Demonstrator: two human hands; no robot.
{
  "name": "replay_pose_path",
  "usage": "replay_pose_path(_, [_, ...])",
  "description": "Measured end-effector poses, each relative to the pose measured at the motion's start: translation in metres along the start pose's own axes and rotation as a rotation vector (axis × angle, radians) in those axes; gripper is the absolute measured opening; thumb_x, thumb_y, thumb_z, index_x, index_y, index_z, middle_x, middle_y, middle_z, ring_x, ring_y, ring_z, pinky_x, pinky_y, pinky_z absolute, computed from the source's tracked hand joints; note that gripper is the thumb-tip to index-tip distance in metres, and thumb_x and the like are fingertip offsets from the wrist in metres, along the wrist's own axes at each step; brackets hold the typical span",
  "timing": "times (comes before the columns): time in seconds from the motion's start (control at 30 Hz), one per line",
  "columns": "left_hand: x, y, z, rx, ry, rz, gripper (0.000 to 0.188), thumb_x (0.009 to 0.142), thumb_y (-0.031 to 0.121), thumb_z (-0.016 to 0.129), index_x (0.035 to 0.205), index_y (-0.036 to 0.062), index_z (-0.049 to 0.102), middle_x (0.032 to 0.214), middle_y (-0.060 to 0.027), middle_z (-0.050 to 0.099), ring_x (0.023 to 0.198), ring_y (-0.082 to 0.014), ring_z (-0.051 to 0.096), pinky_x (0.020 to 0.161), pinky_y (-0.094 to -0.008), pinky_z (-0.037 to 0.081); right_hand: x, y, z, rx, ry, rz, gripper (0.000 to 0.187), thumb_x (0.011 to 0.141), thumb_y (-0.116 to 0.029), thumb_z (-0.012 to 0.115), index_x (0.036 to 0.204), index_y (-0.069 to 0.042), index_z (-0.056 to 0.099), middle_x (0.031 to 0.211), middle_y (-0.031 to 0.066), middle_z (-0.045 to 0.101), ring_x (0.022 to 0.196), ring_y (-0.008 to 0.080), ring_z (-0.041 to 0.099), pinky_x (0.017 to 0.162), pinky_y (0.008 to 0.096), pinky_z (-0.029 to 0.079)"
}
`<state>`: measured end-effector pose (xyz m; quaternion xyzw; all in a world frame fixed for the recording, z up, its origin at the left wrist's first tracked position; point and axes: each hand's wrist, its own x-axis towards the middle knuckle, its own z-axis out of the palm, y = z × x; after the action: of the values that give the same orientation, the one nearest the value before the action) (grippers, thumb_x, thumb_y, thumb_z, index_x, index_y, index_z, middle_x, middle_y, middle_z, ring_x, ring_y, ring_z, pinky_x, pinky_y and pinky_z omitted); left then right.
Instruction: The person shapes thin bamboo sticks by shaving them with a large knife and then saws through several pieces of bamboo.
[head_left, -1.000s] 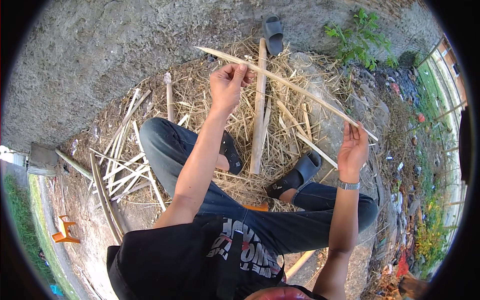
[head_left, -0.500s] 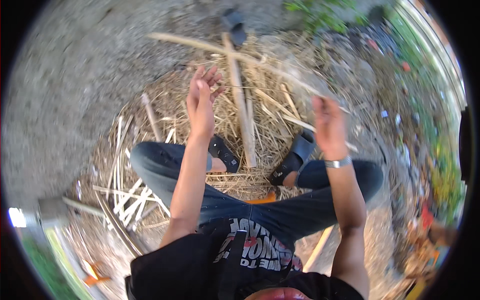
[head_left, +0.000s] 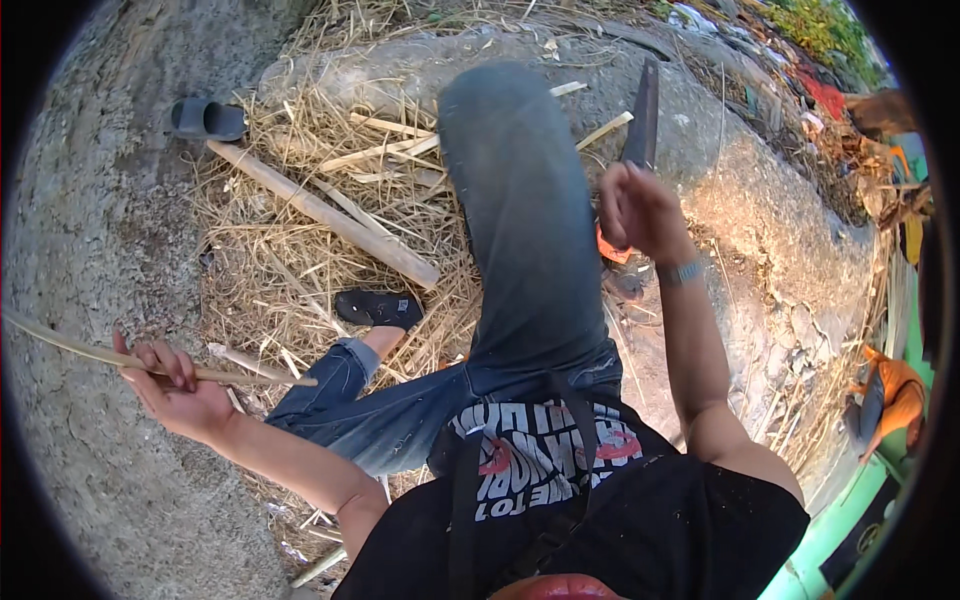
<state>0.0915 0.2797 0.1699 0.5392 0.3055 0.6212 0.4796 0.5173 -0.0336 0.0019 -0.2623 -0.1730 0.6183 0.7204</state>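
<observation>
Left of the raised denim leg (head_left: pixel 530 200), the pale wooden strip (head_left: pixel 70 345) is now gripped by the left hand (head_left: pixel 185 398) alone, not by both as a second ago. Right of the leg, beside the handsaw (head_left: pixel 645 115), is the freed right hand (head_left: pixel 645 212), whose grip one cannot tell.
</observation>
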Motion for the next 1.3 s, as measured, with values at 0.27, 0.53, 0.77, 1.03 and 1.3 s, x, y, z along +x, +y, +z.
replay_pose_path(0.27, [-0.045,0.000,-0.004,0.134,-0.167,-0.292,0.045,0.110,0.024,0.048,0.144,-0.0048,0.044,0.085,0.0022,0.049,0.057,-0.0008,0.034,0.040,-0.0163,0.025,-0.023,0.220,-0.215,-1.780,0.689,0.694,0.055,0.084,-0.027,0.064,0.127,0.006,0.052,0.105,0.0331,0.067,0.101,0.0492,0.066,0.090,0.0497,0.056])
replay_pose_path(0.53, [-0.093,-0.031,0.018,-0.097,-0.293,-0.806,0.034,0.107,0.020,0.050,0.132,-0.0027,0.050,0.073,0.0023,0.040,0.046,-0.0024,0.029,0.036,-0.0184,0.021,-0.070,0.295,-0.216,-1.614,1.252,0.181,0.028,0.103,-0.030,0.047,0.104,-0.005,0.058,0.088,0.0155,0.063,0.074,0.0296,0.063,0.063,0.0448,0.054])
replay_pose_path(0.77, [-0.112,-0.043,0.012,-0.388,-0.376,-0.894,0.034,0.110,0.033,0.045,0.123,0.0020,0.052,0.069,0.0042,0.032,0.046,-0.0020,0.023,0.037,-0.0197,0.016,-0.091,0.290,-0.209,-1.633,0.957,0.543,0.032,0.105,-0.036,0.046,0.095,-0.007,0.056,0.079,0.0118,0.059,0.066,0.0251,0.059,0.057,0.0410,0.051])
replay_pose_path(1.03, [-0.123,-0.053,0.001,-0.493,-0.386,-0.911,0.035,0.112,0.036,0.043,0.121,0.0043,0.055,0.069,0.0064,0.026,0.048,-0.0032,0.021,0.042,-0.0224,0.016,-0.146,0.218,-0.180,-1.159,0.720,0.865,0.039,0.107,-0.042,0.045,0.085,-0.010,0.054,0.070,0.0075,0.056,0.056,0.0199,0.056,0.050,0.0368,0.048])
replay_pose_path(1.3, [-0.133,-0.058,-0.002,-0.254,-0.393,-0.927,0.038,0.112,0.036,0.043,0.123,0.0012,0.054,0.068,0.0062,0.027,0.048,-0.0020,0.022,0.043,-0.0211,0.015,-0.055,0.031,-0.028,-0.926,0.943,-0.182,0.057,0.105,-0.063,0.041,0.071,-0.017,0.046,0.053,-0.0025,0.042,0.040,0.0079,0.040,0.035,0.0230,0.031])
